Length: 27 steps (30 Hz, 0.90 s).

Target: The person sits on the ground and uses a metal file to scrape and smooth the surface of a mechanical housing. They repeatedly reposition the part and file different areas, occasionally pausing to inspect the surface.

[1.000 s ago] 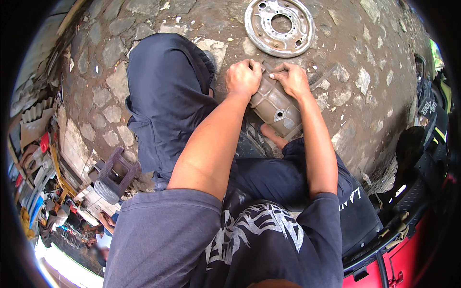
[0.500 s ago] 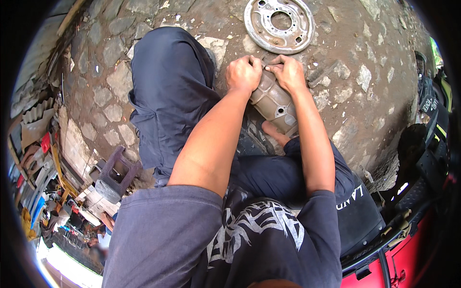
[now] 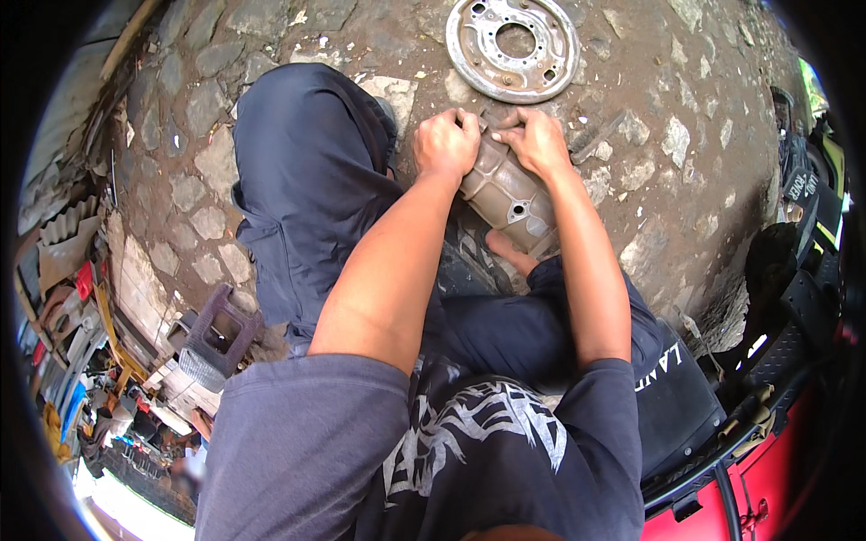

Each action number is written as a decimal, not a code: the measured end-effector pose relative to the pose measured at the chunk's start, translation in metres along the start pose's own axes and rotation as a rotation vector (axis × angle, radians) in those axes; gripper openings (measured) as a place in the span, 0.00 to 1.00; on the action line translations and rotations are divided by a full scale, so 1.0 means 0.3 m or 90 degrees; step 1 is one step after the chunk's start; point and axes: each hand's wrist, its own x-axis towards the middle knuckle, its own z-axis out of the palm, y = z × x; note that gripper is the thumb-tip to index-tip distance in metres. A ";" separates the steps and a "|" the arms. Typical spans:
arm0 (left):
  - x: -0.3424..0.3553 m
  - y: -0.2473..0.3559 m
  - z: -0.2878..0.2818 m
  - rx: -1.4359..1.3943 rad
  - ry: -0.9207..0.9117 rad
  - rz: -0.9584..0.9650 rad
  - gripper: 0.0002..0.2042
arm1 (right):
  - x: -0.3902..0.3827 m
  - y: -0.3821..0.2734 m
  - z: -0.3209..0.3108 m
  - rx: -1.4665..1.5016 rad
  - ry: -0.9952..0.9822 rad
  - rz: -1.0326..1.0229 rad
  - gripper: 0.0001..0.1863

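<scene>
A brown-grey cast metal casing [image 3: 507, 198] with raised ribs and a small hole lies slanted between my legs, above my bare foot [image 3: 510, 251]. My left hand [image 3: 444, 144] is closed on the upper left of the casing, fingertips at its far end. My right hand [image 3: 534, 141] grips that same end from the right, thumb and forefinger pinched near the edge; whether a small part is between them I cannot make out. A round, worn metal plate [image 3: 550, 68] with a central hole and smaller holes lies flat just beyond my hands.
Uneven stone-and-dirt ground [image 3: 649, 207]. A dark plastic or metal frame [image 3: 230, 334] lies left of my legs. Piled scrap [image 3: 68, 325] lines the left edge, with part of another person [image 3: 200, 428] behind. Black vehicle parts and a red panel [image 3: 758, 478] are at right.
My fingers and thumbs have shifted slightly at the casing's far end, still gripping it. The whole view has drifted a little, so the plate and casing sit somewhat further left.
</scene>
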 end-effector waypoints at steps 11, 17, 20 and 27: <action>0.003 0.001 -0.002 0.001 0.001 -0.003 0.22 | 0.013 -0.001 0.026 0.024 0.035 -0.026 0.19; -0.001 0.019 -0.011 0.008 -0.022 -0.007 0.21 | 0.004 0.022 -0.024 -0.017 -0.026 0.052 0.19; 0.001 0.011 -0.001 -0.002 -0.002 -0.008 0.21 | 0.022 -0.004 0.023 0.012 0.017 0.021 0.19; 0.003 0.000 -0.002 -0.003 -0.018 -0.008 0.21 | -0.010 0.008 -0.017 0.002 -0.003 0.016 0.16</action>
